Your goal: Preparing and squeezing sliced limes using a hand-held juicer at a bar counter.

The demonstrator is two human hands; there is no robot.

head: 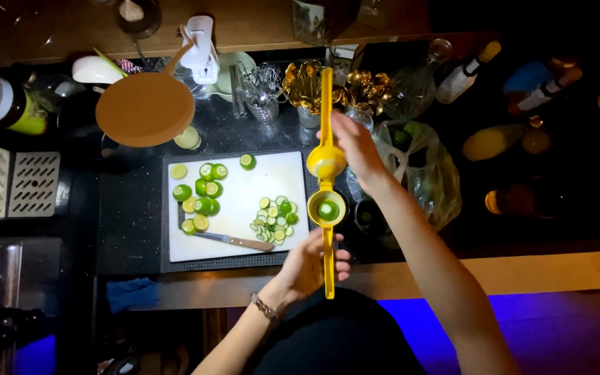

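Note:
A yellow hinged citrus squeezer [326, 182] is swung open over the dark counter. A green lime half [328, 210] sits in its lower cup. My left hand [312, 264] grips the lower handle near my body. My right hand [357, 146] holds the upper handle, lifted away towards the back. To the left lies a white cutting board [244, 187] with several halved limes [201, 196], a pile of thin lime slices [274, 219] and a wooden-handled knife [234, 240].
A plastic bag with limes [418, 167] lies right of the squeezer. A round wooden board [145, 109], gold cups [307, 83], bar tools and bottles [463, 76] crowd the back. A dark cup [371, 219] stands under my right forearm. A blue cloth [132, 293] lies front left.

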